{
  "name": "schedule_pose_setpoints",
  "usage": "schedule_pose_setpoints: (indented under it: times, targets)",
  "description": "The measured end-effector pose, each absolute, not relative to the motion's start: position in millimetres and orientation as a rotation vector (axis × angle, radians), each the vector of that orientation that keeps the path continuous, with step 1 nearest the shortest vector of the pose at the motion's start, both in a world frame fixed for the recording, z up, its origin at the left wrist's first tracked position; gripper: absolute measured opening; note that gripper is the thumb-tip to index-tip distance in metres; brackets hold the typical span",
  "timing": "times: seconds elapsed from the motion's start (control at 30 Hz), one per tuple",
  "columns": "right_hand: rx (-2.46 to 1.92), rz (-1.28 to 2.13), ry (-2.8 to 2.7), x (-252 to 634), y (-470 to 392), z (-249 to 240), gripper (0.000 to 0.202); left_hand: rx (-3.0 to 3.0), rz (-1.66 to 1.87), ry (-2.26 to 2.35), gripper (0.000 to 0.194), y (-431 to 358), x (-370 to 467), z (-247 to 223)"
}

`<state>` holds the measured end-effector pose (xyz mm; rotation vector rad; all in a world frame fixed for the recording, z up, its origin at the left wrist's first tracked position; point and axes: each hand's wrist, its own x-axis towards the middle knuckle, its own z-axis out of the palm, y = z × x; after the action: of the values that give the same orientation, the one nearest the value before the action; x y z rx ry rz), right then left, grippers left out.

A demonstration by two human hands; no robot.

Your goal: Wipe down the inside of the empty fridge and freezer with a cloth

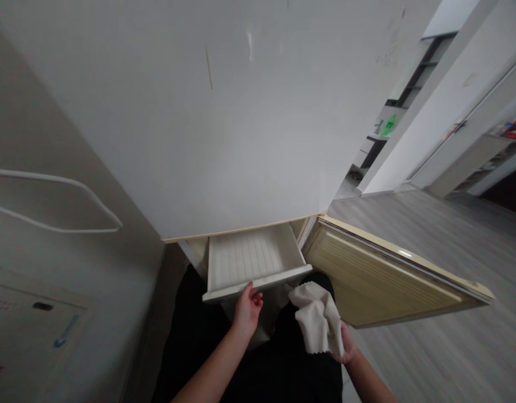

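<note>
- The left hand [247, 310] reaches up to the white drawer [251, 260], its fingers [250, 291] curled over the middle of the drawer's front lip and touching it, thumb tucked below the edge.
- The drawer stands pulled out from the lower part of a white fridge [224, 112]; its ribbed floor runs away from the fingers toward the fridge body, and nothing shows inside it.
- The right hand [345, 344] is closed around a white cloth [316, 319], gripping it at the lower edge; the cloth bunches up and over the fingers, hiding most of them.
- The cloth hangs just right of the left hand's fingers and just below the drawer's right front corner; whether it touches the drawer cannot be told.
- To the right of the cloth, the lower fridge door [387, 280] swings wide open, its yellowed, ribbed inner face turned toward the hands.
- Beyond the door lies a grey wood-grain floor [451, 235].
- Left of the left hand's fingers, well apart, stands a white appliance [35, 313] with a white cable [73, 187] looped along the wall above it.
</note>
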<state>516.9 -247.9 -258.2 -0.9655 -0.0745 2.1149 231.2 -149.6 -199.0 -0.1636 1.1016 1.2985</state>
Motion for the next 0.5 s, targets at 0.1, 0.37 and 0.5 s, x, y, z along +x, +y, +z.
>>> schedule_pose_setpoints:
  times: [0.1,0.37,0.5]
  targets:
    - [-1.048,2.044,0.020,531,-257,-258,0.024,-0.153,1.281,1.124,0.009,-160,233,-207]
    - [-1.069,1.961,0.058,532,-264,-265,0.016,-0.083,1.211,1.152,0.007,-174,240,-224]
    - [-1.102,1.970,0.025,527,-259,-260,0.018,-0.011,1.165,1.137,0.007,-179,238,-225]
